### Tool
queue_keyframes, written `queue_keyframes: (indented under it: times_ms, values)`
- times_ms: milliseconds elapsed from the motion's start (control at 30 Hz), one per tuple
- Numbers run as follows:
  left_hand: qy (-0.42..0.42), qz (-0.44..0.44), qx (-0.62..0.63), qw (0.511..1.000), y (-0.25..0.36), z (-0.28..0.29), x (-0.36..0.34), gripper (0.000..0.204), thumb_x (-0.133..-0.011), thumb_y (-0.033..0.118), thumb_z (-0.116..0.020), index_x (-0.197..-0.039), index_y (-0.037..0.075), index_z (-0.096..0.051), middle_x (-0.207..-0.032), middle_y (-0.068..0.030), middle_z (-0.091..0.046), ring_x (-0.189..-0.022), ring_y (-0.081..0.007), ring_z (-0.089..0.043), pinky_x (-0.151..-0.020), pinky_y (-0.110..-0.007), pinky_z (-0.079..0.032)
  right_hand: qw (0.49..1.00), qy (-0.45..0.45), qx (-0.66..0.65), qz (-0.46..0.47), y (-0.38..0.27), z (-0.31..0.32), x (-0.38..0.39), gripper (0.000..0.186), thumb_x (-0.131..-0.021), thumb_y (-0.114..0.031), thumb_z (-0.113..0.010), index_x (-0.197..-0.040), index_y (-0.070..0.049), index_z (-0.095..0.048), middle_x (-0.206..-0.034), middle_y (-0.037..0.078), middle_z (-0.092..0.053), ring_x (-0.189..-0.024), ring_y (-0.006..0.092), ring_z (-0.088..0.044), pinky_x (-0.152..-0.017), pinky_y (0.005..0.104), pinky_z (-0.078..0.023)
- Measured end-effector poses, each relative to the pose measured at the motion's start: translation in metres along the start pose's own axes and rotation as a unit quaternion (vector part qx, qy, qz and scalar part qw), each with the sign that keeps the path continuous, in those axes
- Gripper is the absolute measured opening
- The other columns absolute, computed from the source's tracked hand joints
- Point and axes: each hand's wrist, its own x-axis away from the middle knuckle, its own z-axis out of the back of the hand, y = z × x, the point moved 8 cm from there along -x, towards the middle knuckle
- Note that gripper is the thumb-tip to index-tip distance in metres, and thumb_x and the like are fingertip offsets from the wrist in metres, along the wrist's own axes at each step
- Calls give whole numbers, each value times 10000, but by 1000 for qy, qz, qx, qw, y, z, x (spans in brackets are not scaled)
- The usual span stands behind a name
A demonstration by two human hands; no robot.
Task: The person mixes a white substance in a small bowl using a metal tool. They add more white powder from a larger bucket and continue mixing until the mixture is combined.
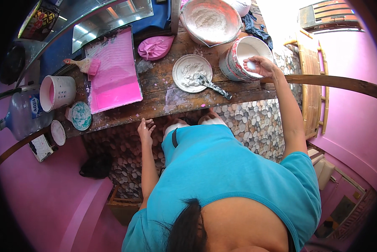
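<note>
My right hand [262,66] is over the mouth of a paint-smeared white bucket [230,63] at the right of the table. Its fingers curl round a small white rounded thing [251,66], too indistinct to name. Low in front of the table's edge, my left hand [146,127] holds nothing, its fingers loosely apart. Between the hands, farther in, lies a round white lid [181,63] with thick white paste on it. A putty knife [215,88], its handle smeared, rests across that lid. Behind the bucket stands a large basin [189,31] with pale powder inside.
A tray of pink paint [117,98], a paintbrush [84,66], a pink bag [156,47] and a white pail [64,90] occupy the wooden table's [159,92] left side. A plastic water jug [24,113] is farther left. A bamboo bench [312,84] stands right.
</note>
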Motion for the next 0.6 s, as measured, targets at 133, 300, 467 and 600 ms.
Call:
queue_keyframes:
  times_ms: [133,300,467,600]
  values:
    - [45,-16,23,999,2,46,-2,336,-923,351,-501,-908,31,-601,-914,-73,-619,-836,-171,-592,-715,-319,-503,1000,0,-9,5,-6,-13,13,330,-910,-105,-448,-1125,145,-447,-1065,214,-554,-922,253,-606,-830,322,-542]
    - [96,-4,48,994,4,69,-10,354,-917,353,-513,-975,17,-609,-926,-70,-617,-854,-178,-593,-743,-323,-498,998,-54,10,7,-21,-67,29,330,-893,-83,-461,-1114,161,-451,-1079,237,-553,-920,260,-616,-802,307,-555]
    - [35,1,60,998,17,40,-8,371,-925,335,-505,-1039,-8,-591,-965,-79,-615,-887,-173,-597,-759,-309,-496,997,-71,5,4,-10,-132,15,390,-909,-105,-449,-1173,182,-421,-1082,234,-565,-969,260,-613,-874,335,-532]
    - [-87,35,124,988,22,-12,-5,380,-923,320,-504,-1102,-13,-546,-1036,-101,-604,-946,-181,-593,-831,-316,-492,990,-123,-68,-12,32,-160,-29,414,-917,-101,-430,-1202,194,-371,-1143,258,-525,-1060,304,-563,-944,372,-486]
